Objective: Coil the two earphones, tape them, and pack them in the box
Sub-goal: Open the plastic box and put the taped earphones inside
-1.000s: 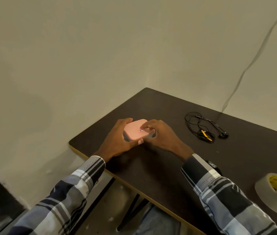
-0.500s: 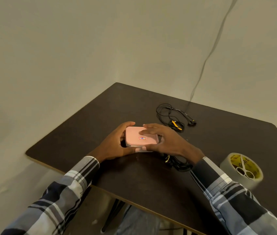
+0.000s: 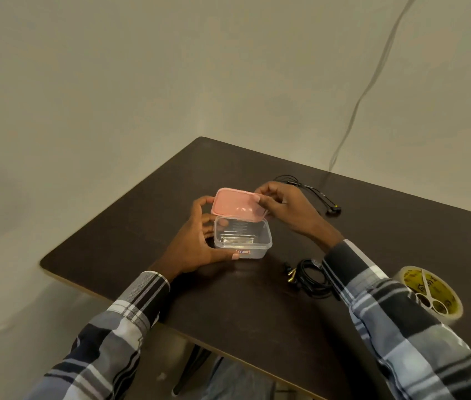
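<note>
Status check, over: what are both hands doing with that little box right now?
Left hand grips clear box. Right hand pinches pink lid, lifted off. Both earphones outside on table; tape roll untouched.

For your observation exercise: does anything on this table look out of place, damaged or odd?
Nothing looks damaged or spilled. The pink lid is lifted off the clear box, pinched by the right hand; the left hand steadies the box. Scissors sit inside the tape roll, unusual but tidy.
</note>
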Tool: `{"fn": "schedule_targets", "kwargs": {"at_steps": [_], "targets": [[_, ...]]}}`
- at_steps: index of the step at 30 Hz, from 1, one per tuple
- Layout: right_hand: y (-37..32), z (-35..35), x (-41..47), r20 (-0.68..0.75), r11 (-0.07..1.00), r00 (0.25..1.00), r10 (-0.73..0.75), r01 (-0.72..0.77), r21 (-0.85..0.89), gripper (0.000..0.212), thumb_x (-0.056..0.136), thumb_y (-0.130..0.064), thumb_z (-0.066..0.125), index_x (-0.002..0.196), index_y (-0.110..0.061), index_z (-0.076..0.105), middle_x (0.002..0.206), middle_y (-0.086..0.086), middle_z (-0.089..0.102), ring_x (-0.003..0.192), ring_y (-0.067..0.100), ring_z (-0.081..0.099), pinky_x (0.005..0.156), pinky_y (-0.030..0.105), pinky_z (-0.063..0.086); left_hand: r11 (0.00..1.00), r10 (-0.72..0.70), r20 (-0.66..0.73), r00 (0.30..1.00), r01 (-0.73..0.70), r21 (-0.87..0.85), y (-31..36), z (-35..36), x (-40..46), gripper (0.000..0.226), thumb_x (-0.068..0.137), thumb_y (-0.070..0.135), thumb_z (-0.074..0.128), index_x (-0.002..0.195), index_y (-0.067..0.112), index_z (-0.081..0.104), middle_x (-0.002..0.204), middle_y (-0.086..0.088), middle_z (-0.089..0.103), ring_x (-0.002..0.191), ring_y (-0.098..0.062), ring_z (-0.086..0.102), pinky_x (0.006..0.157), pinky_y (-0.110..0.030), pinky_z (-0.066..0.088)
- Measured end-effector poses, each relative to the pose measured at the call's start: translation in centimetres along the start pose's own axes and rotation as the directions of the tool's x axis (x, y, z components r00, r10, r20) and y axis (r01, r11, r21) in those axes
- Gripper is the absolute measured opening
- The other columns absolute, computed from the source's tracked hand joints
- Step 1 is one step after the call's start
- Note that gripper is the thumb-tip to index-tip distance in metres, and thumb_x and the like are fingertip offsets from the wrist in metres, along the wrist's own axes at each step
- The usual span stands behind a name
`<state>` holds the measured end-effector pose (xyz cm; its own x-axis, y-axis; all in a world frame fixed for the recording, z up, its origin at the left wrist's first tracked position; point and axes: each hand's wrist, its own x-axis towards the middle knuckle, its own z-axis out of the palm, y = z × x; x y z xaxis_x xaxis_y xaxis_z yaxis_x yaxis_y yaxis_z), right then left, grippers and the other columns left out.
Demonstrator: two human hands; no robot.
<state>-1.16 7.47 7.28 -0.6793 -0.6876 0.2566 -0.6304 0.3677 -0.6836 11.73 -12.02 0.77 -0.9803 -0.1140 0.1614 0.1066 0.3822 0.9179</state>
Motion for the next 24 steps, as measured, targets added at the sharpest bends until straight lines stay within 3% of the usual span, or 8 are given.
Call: {"fn": "schedule_targets", "kwargs": {"at_steps": [3, 6, 9, 12, 16, 19, 22, 24], "targets": [[1.1, 0.6, 1.6, -0.037, 0.990, 0.994, 0.104, -0.100, 0.103, 0.013, 0.100, -0.020, 0.057, 0.104, -0.008, 0.060, 0.098, 0.008, 0.068, 0.079, 0.017, 0.067, 0.064, 0.029, 0.059, 1.000, 0.003, -0.030, 1.000, -0.002, 0.012, 0.2, 0.0, 0.0, 0.114, 0.055, 0.031, 0.095, 0.133, 0.046, 0.014, 0.138, -0.001, 0.051, 0.121, -0.011, 0.056, 0.106, -0.031, 0.045], [2.3, 1.7, 2.9, -0.056, 0.979, 0.984, 0.170, -0.162, 0.127, 0.016, 0.099, -0.014, 0.059, 0.105, -0.001, 0.065, 0.096, 0.014, 0.069, 0.075, 0.014, 0.064, 0.059, 0.020, 0.055, 1.000, 0.005, -0.030, 1.000, -0.005, 0.027, 0.1, -0.1, 0.1, 0.113, 0.055, 0.033, 0.095, 0.132, 0.047, 0.014, 0.145, -0.004, 0.047, 0.124, -0.012, 0.053, 0.106, -0.030, 0.045], [3.9, 3.0, 3.5, -0.036, 0.972, 0.979, 0.199, -0.193, 0.131, 0.016, 0.096, -0.012, 0.064, 0.102, -0.001, 0.073, 0.092, 0.008, 0.072, 0.078, 0.012, 0.065, 0.072, 0.025, 0.056, 0.998, -0.001, -0.022, 1.000, 0.002, 0.063, -0.2, -0.1, 0.3, 0.114, 0.055, 0.038, 0.095, 0.134, 0.048, 0.013, 0.148, -0.006, 0.045, 0.127, -0.014, 0.052, 0.106, -0.033, 0.045], [4.8, 3.7, 3.7, -0.007, 0.968, 0.971, 0.241, -0.240, 0.071, 0.016, 0.093, -0.019, 0.068, 0.103, -0.009, 0.076, 0.097, 0.002, 0.075, 0.090, 0.015, 0.070, 0.085, 0.035, 0.059, 0.995, -0.013, -0.019, 1.000, 0.015, 0.095, -0.5, 0.0, 0.3, 0.116, 0.055, 0.042, 0.094, 0.135, 0.050, 0.011, 0.150, -0.005, 0.041, 0.129, -0.015, 0.050, 0.107, -0.034, 0.045], [4.4, 3.2, 3.6, -0.065, 0.963, 0.962, 0.267, -0.269, -0.030, 0.015, 0.088, -0.028, 0.074, 0.095, -0.015, 0.077, 0.092, -0.003, 0.075, 0.085, 0.009, 0.069, 0.083, 0.034, 0.058, 0.995, -0.001, -0.001, 1.000, 0.001, 0.096, -0.4, 0.0, 0.3, 0.122, 0.055, 0.039, 0.094, 0.142, 0.045, 0.008, 0.151, -0.003, 0.039, 0.128, -0.008, 0.047, 0.103, -0.020, 0.042], [3.7, 1.2, 2.0, -0.144, 0.945, 0.947, 0.288, -0.306, -0.119, 0.015, 0.087, -0.031, 0.074, 0.093, -0.017, 0.076, 0.089, -0.004, 0.075, 0.079, 0.008, 0.068, 0.079, 0.031, 0.057, 0.997, 0.044, -0.018, 0.999, -0.042, 0.066, 0.1, -0.2, -0.3, 0.122, 0.052, 0.047, 0.094, 0.144, 0.043, 0.013, 0.150, 0.005, 0.039, 0.133, -0.005, 0.043, 0.111, -0.028, 0.038], [3.0, -1.5, -1.0, -0.200, 0.913, 0.931, 0.306, -0.346, -0.215, 0.017, 0.086, -0.032, 0.075, 0.094, -0.018, 0.077, 0.088, -0.006, 0.074, 0.075, 0.006, 0.064, 0.077, 0.027, 0.053, 0.986, 0.153, -0.204, 0.967, -0.134, 0.104, 1.2, -0.1, -0.9, 0.101, 0.063, 0.048, 0.087, 0.144, 0.031, 0.029, 0.149, 0.007, 0.042, 0.136, -0.007, 0.041, 0.113, -0.032, 0.034], [2.7, -3.2, -3.9, -0.240, 0.885, 0.906, 0.347, -0.402, -0.236, 0.016, 0.086, -0.032, 0.075, 0.095, -0.018, 0.077, 0.088, -0.007, 0.072, 0.079, 0.005, 0.064, 0.075, 0.025, 0.049, 0.950, 0.285, -0.324, 0.902, -0.220, 0.223, 2.8, 0.3, -0.9, 0.073, 0.076, 0.036, 0.081, 0.137, 0.020, 0.043, 0.138, 0.000, 0.052, 0.125, -0.011, 0.051, 0.104, -0.029, 0.044]]}}
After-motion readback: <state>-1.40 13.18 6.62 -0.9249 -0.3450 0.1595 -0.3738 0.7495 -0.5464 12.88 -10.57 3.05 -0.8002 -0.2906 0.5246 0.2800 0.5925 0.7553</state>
